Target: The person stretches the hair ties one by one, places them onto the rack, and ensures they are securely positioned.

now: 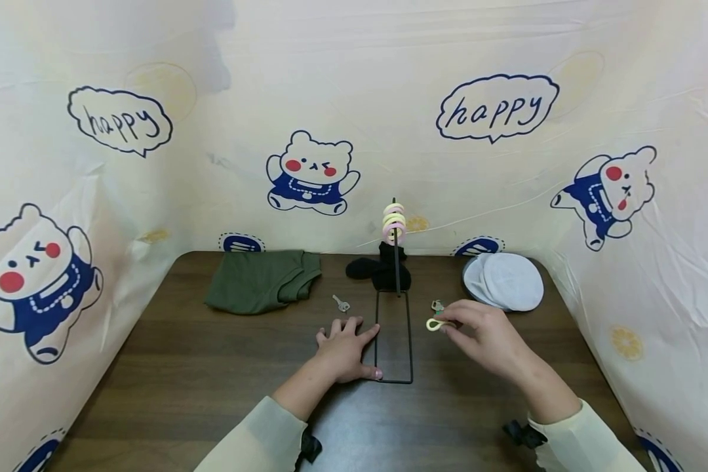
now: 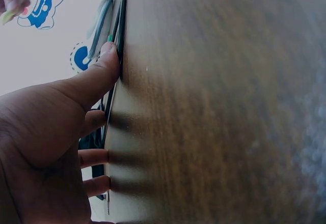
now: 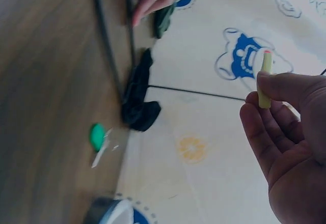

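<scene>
A black wire stand (image 1: 410, 337) has its rectangular base flat on the table and an upright post at the far end. Several pink and yellow hair ties (image 1: 394, 219) hang high on the arm of the stand. My left hand (image 1: 345, 351) lies with spread fingers at the left side of the base, thumb at its near corner. To the right of the stand, my right hand (image 1: 486, 334) pinches a pale yellow hair tie (image 3: 267, 63) between thumb and fingers, raised off the table. Its loop shows open at the fingertips in the head view.
Folded green clothing (image 1: 259, 282) lies back left, and a silver key (image 1: 341, 303) beside the stand. Black cloth (image 1: 362, 268) sits behind the base. Past my right hand are a key with a green tag (image 1: 437, 306) and round white cloth items (image 1: 513, 282).
</scene>
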The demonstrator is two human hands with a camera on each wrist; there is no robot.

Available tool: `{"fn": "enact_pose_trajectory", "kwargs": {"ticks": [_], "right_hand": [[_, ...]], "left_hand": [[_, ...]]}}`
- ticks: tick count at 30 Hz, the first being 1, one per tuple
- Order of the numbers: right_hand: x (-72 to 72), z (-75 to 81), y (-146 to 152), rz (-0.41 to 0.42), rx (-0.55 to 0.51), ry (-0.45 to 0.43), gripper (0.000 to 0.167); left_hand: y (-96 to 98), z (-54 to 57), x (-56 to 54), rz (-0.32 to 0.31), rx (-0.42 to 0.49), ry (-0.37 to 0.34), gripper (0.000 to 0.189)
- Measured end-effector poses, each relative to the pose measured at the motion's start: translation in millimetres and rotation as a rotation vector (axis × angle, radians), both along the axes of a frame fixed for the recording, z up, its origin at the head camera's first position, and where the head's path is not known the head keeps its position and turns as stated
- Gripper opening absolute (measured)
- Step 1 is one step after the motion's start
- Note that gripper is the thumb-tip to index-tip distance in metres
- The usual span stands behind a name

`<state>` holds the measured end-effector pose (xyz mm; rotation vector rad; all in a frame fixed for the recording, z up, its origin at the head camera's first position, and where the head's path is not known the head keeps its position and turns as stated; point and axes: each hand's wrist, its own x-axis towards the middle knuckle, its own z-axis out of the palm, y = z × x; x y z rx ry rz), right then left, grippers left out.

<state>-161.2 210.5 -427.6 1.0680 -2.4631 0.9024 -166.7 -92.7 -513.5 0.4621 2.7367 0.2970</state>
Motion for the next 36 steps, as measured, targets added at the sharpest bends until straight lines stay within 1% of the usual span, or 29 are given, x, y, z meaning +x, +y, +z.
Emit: {"fn": "enact_pose_trajectory", "kwargs": {"ticks": [5, 8, 9, 12, 13, 17, 23, 27, 29, 32, 36], "right_hand": [[0.8, 21.4, -11.7, 0.027, -0.021, 0.03, 0.029], [3.1, 35.1, -18.9, 0.05, -0.049, 0.076, 0.029], [4.0, 39.7, -21.8, 0.065, -0.064, 0.095, 0.028], [6.1, 52.8, -30.7, 0.114, -0.107, 0.163, 0.016], [7.2, 56.9, -33.7, 0.129, -0.124, 0.183, 0.015], [12.2, 72.9, -43.7, 0.163, -0.179, 0.232, 0.026], [19.3, 95.0, -53.7, 0.197, -0.238, 0.263, 0.024], [18.3, 103.1, -59.4, 0.211, -0.249, 0.277, 0.022], [16.0, 104.4, -61.4, 0.21, -0.245, 0.285, 0.018], [11.9, 103.8, -62.5, 0.186, -0.225, 0.276, 0.014], [6.5, 100.3, -62.2, 0.133, -0.182, 0.233, 0.025]], "left_hand": [[0.3, 0.5, -0.2, 0.003, 0.007, 0.002, 0.099], [-0.1, 0.4, -0.2, 0.002, 0.006, 0.004, 0.099], [-0.3, 0.6, -0.2, 0.003, 0.004, 0.006, 0.099], [-0.7, 1.8, -0.1, 0.008, -0.002, 0.008, 0.099], [-0.7, 2.5, 0.1, 0.008, -0.003, 0.008, 0.099], [0.0, 2.9, -0.2, 0.007, 0.0, 0.004, 0.099], [0.4, 1.0, -2.0, 0.007, -0.01, 0.017, 0.1], [-0.2, -0.7, -3.0, 0.004, -0.024, 0.023, 0.1], [-0.4, -1.7, -3.2, 0.002, -0.026, 0.024, 0.1], [-0.3, -3.0, -3.2, -0.001, -0.02, 0.025, 0.1], [0.6, -3.5, -2.2, -0.003, -0.016, 0.02, 0.099]]}}
